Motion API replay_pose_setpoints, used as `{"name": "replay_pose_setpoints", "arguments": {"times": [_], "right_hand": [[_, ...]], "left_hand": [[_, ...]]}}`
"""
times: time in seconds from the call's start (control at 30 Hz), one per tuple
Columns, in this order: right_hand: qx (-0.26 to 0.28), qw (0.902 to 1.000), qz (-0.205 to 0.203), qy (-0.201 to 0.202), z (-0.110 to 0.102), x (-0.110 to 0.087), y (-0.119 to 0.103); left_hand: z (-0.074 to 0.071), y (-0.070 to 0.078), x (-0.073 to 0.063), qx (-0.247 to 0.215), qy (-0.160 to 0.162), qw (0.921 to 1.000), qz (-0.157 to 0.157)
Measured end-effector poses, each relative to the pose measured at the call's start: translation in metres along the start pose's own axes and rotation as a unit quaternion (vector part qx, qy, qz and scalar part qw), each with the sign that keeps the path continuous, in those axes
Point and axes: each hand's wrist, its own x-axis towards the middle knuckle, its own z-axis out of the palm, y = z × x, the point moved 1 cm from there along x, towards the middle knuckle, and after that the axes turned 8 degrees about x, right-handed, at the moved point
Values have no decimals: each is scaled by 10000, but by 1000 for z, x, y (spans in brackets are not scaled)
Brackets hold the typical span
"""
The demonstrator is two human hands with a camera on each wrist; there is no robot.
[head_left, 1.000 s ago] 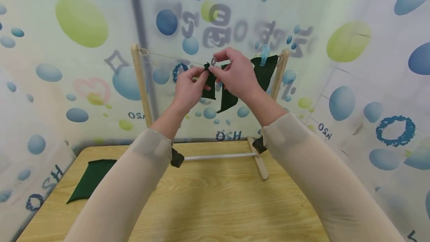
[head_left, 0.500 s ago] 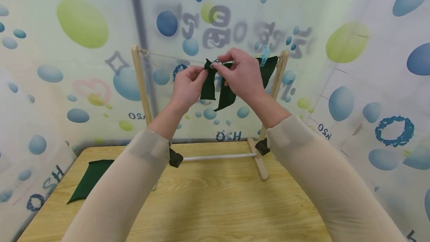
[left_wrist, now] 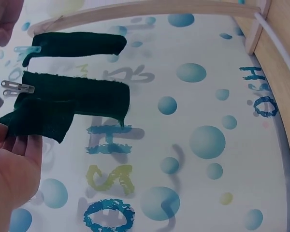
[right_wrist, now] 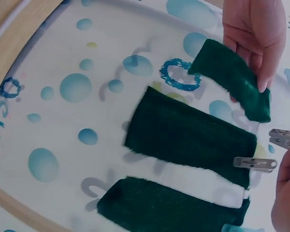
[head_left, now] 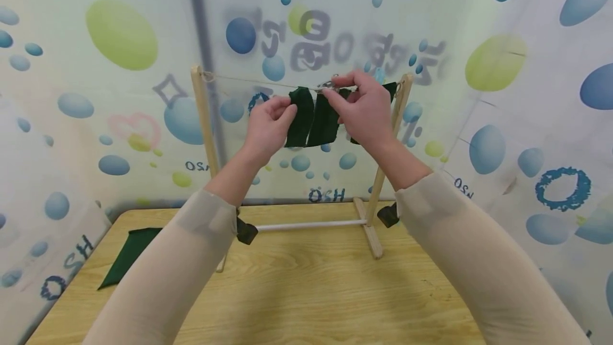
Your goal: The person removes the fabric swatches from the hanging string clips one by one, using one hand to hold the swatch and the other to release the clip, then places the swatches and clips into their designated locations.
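Observation:
My left hand pinches the top of a small dark green cloth, which hangs down beside the string; whether it lies over the string I cannot tell. In the right wrist view, my right hand holds a silver clothespin, apart from that cloth. A second green cloth hangs alongside, fixed to the string by another silver clothespin. Farther right, a third green cloth hangs from a light blue clothespin. In the head view my right hand covers part of it.
The string runs between two wooden posts joined low down by a white rod. Another green cloth lies on the wooden table at left, partly behind my sleeve. A printed curtain surrounds the table.
My right hand has moved right, taking the silver clothespin off the pinched cloth. That cloth's top, bunched before, is now spread wider. My left hand has stayed nearly in place.

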Motion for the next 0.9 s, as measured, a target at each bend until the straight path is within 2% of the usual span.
{"name": "replay_pose_setpoints", "arguments": {"times": [0.2,0.4,0.5,0.73,0.9], "right_hand": [[438,9979,486,45,-14,-19,10],[722,9926,964,153,-32,-51,26],[833,9876,1310,212,-42,-72,39],[721,9725,2191,310,-64,-119,72],[638,9632,2589,356,-79,-146,91]], "left_hand": [[-8,-8,-11,-24,-142,9996,-236],[-18,-15,-29,-113,-269,9985,-472],[-23,-20,-38,-177,-380,9974,-590],[-34,-38,-61,-409,-578,9938,-856],[-39,-56,-77,-337,-679,9920,-1007]]}}
